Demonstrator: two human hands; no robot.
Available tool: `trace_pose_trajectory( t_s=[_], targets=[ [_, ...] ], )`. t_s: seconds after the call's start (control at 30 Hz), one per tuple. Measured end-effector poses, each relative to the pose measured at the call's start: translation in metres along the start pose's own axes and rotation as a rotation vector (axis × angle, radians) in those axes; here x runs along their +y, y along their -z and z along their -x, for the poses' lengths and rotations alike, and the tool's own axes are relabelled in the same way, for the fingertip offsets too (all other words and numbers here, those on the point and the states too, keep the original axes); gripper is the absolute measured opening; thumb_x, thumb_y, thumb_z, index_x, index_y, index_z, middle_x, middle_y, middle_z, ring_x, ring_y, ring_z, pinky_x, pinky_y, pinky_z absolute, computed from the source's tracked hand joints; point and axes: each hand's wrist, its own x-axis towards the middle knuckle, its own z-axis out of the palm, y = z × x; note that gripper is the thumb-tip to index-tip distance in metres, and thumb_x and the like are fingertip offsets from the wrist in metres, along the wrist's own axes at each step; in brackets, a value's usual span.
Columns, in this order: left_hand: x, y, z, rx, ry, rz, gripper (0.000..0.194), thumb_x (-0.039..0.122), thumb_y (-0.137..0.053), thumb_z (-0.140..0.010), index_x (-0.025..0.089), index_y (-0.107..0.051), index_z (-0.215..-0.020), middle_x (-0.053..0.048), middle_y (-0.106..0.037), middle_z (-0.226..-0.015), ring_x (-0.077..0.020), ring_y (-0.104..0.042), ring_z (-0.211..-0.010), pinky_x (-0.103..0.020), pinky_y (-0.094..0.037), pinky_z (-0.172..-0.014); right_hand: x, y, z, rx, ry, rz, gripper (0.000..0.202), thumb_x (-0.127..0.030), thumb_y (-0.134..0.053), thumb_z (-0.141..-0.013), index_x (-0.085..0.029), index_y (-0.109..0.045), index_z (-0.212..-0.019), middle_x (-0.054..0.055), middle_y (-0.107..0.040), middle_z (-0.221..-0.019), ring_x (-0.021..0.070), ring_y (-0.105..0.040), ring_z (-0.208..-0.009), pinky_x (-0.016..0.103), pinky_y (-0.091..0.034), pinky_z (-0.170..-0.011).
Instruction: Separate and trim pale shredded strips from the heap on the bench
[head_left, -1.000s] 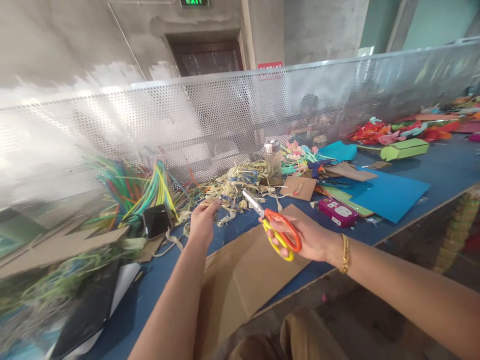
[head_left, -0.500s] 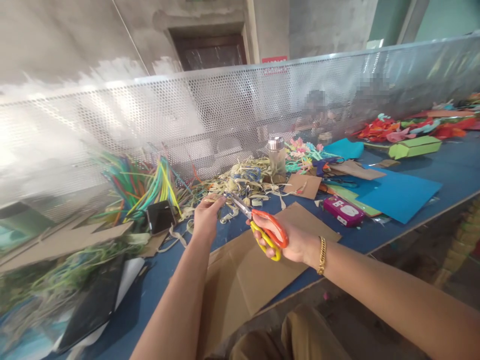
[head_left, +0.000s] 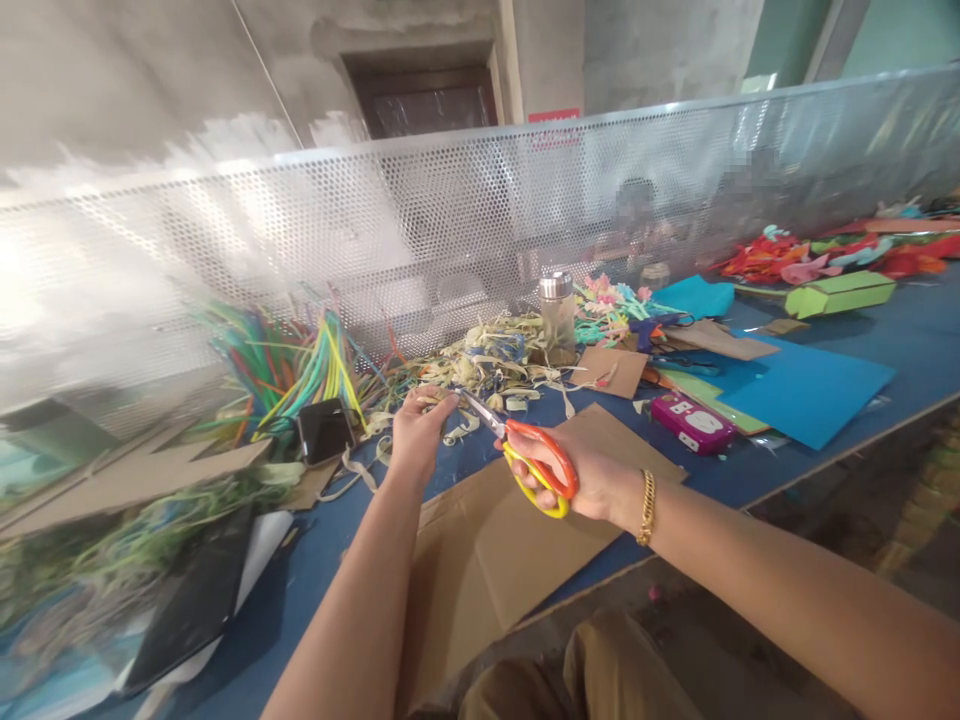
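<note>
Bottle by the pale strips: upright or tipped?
Upright: the bottle stands with its silver lid at the top, beside the pale strips.

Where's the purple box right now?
Head view, right of centre: the purple box sits on the blue table, just in front of the light-green sheet, beyond and to the right of the right hand and its scissors.

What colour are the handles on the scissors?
One scissor handle is orange and the other is yellow, best seen in the head view.
</note>
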Motion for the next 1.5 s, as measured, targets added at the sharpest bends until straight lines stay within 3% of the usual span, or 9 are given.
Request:
trace_pose_trajectory(
  t_s=[0.2,0.4,0.53,0.67,0.77,1.07,1.27,1.5],
  targets=[
    [-0.001,0.000,-0.001,0.008,0.080,0.079,0.022,0.031,-0.080,-0.056,0.018,-0.066,-0.067,0.001,-0.061,-0.070,-0.0120,-0.054,-0.065,-0.024,-0.042,-0.064,0.002,-0.002,0.006,0.074,0.003,-0.102,0.036,-0.051,-0.067,-0.077,-0.020,-0.053,-0.091,-0.005,-0.048,-0.063,0.0059,-0.041,-0.049,0.016,-0.030,-0.041],
    [-0.004,0.004,-0.005,0.065,0.277,0.276,0.033,0.036,-0.084,-0.053,0.018,-0.059,-0.066,0.005,-0.050,-0.059,-0.0066,-0.043,-0.050,-0.021,-0.031,-0.047,0.009,-0.009,0.013,0.019,-0.017,-0.116,0.041,-0.054,-0.068,-0.075,-0.020,-0.054,-0.091,-0.004,-0.049,-0.065,0.0066,-0.044,-0.051,0.017,-0.032,-0.040],
    [-0.002,0.002,-0.003,0.033,0.232,0.268,0.031,0.033,-0.083,-0.054,0.017,-0.062,-0.069,0.004,-0.054,-0.062,-0.0062,-0.043,-0.050,-0.021,-0.030,-0.046,0.011,-0.018,0.012,0.044,0.049,-0.005,0.040,-0.054,-0.067,-0.075,-0.021,-0.051,-0.090,-0.004,-0.047,-0.065,0.0066,-0.041,-0.051,0.017,-0.032,-0.040],
    [0.002,-0.001,-0.001,0.013,0.203,0.209,0.031,0.034,-0.083,-0.053,0.017,-0.067,-0.074,0.001,-0.062,-0.069,-0.0086,-0.050,-0.053,-0.023,-0.035,-0.048,0.006,-0.024,0.007,0.180,0.148,0.233,0.039,-0.048,-0.073,-0.071,-0.022,-0.049,-0.088,-0.006,-0.045,-0.068,0.0047,-0.034,-0.050,0.015,-0.029,-0.039],
    [0.003,-0.002,0.000,0.018,0.216,0.220,0.030,0.034,-0.082,-0.054,0.016,-0.068,-0.075,-0.001,-0.065,-0.074,-0.0095,-0.053,-0.056,-0.023,-0.039,-0.052,0.005,-0.026,0.004,0.211,0.145,0.289,0.039,-0.049,-0.071,-0.071,-0.021,-0.047,-0.085,-0.006,-0.042,-0.067,0.0043,-0.031,-0.049,0.015,-0.026,-0.039],
    [-0.002,0.000,-0.002,0.020,0.190,0.202,0.025,0.032,-0.081,-0.057,0.016,-0.065,-0.069,0.001,-0.059,-0.062,-0.0104,-0.052,-0.055,-0.023,-0.039,-0.052,0.011,-0.023,-0.001,0.190,0.106,0.252,0.041,-0.052,-0.070,-0.070,-0.022,-0.047,-0.085,-0.006,-0.043,-0.067,0.0044,-0.032,-0.048,0.015,-0.027,-0.037],
    [0.004,-0.002,0.001,0.029,0.212,0.169,0.025,0.031,-0.082,-0.057,0.015,-0.066,-0.067,0.002,-0.058,-0.061,-0.0071,-0.045,-0.050,-0.021,-0.033,-0.047,0.013,-0.022,-0.005,0.194,0.125,0.195,0.042,-0.050,-0.074,-0.067,-0.021,-0.047,-0.083,-0.007,-0.043,-0.064,0.0042,-0.031,-0.047,0.014,-0.026,-0.037],
    [0.002,-0.001,-0.001,0.066,0.307,0.384,0.035,0.032,-0.086,-0.052,0.015,-0.058,-0.064,0.006,-0.050,-0.056,-0.0036,-0.041,-0.047,-0.017,-0.029,-0.043,0.018,-0.019,0.005,0.120,0.131,0.025,0.040,-0.051,-0.071,-0.073,-0.021,-0.048,-0.087,-0.005,-0.047,-0.071,0.0055,-0.041,-0.054,0.015,-0.033,-0.040]
  ],
)
